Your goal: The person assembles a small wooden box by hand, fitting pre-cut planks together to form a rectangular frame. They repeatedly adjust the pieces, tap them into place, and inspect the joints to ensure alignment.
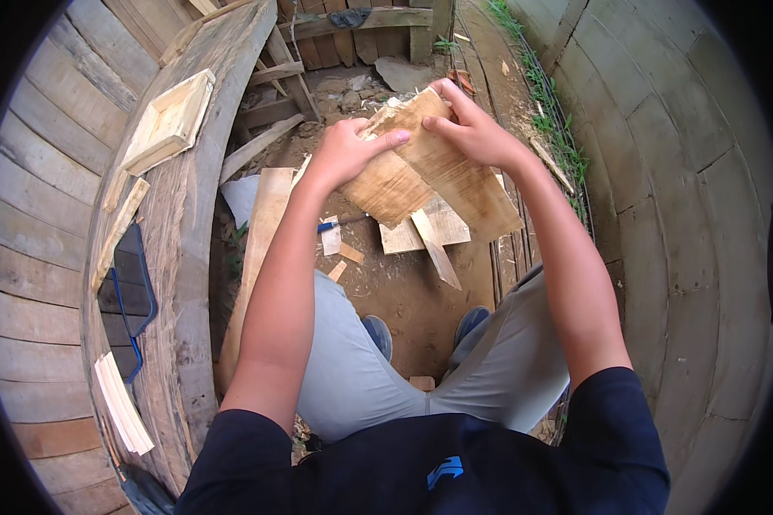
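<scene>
Two thin rough boards up in the air, one per hand, crossing at an angle: left board [388, 190], right board [472, 176]. They're past the right edge of the plank bench [196, 215], over the ground; nothing but the hands seems to carry them. Left hand [345, 156] half closed, thumb laid on the wood face, fingers hidden behind, so can't tell how far they wrap. Right hand [472, 133] also half closed on the upper end of the right board, thumb on the face, other fingers around the top edge.

Step looks like handling or matching the two pieces. To do it well: pinch near the overlap so neither swings, bring the edges parallel before judging the fit, keep thumbs off the ragged pale top ends, likely splintery. Steadier if lower ends are propped on the flat board [451, 227] below, but the loose wood strip [436, 253] lying across its front edge would probably rock them; shift it first. Blue-handled tool [327, 227] sits just beyond that board's left edge, tip unclear; worth keeping clear of. Shallow wooden tray [159, 154] rests toward the bench's far end.
</scene>
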A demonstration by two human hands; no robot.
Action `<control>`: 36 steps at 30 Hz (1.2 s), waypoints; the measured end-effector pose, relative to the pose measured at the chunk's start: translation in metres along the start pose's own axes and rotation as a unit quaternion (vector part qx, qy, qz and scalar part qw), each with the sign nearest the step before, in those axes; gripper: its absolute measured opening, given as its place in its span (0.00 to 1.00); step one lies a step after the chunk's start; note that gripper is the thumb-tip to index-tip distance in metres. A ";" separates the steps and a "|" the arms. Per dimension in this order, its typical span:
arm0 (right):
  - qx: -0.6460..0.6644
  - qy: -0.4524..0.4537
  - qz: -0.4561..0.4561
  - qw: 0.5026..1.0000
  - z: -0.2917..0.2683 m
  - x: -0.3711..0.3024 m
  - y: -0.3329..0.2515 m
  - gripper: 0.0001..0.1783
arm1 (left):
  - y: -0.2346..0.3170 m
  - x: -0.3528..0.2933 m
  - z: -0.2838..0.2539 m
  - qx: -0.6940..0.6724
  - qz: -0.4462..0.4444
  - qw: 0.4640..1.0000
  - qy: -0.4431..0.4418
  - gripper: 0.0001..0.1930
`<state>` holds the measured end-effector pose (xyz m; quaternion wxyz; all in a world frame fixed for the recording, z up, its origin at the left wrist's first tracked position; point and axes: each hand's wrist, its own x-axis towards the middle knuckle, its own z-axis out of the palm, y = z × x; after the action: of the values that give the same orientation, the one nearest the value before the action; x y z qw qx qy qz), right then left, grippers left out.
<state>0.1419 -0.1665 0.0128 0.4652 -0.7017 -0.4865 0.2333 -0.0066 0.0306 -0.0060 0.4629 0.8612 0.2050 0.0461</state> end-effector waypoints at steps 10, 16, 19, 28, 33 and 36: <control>-0.059 0.011 -0.062 0.996 0.002 0.000 0.009 0.23 | 0.004 -0.004 0.001 0.016 0.012 1.000 -0.006 0.39; -0.069 0.010 -0.062 0.996 0.000 0.001 0.006 0.23 | 0.009 -0.007 0.001 0.020 0.008 1.000 0.004 0.38; -0.087 0.011 -0.050 0.995 -0.001 0.000 0.008 0.23 | 0.012 -0.008 0.003 0.012 0.007 1.000 0.003 0.37; -0.136 0.017 -0.056 0.989 -0.003 0.004 0.015 0.23 | 0.010 -0.006 0.002 0.031 0.032 0.999 0.025 0.35; -0.177 0.033 0.021 0.984 -0.004 0.006 0.001 0.23 | 0.009 -0.006 0.003 0.007 0.020 0.998 0.057 0.34; -0.058 0.092 -0.062 0.992 0.004 0.007 0.008 0.25 | 0.002 -0.001 0.004 -0.043 0.016 0.998 0.052 0.33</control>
<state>0.1452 -0.1587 0.0047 0.4801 -0.7143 -0.4972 0.1101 -0.0055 0.0263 -0.0063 0.4874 0.8401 0.2129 0.1064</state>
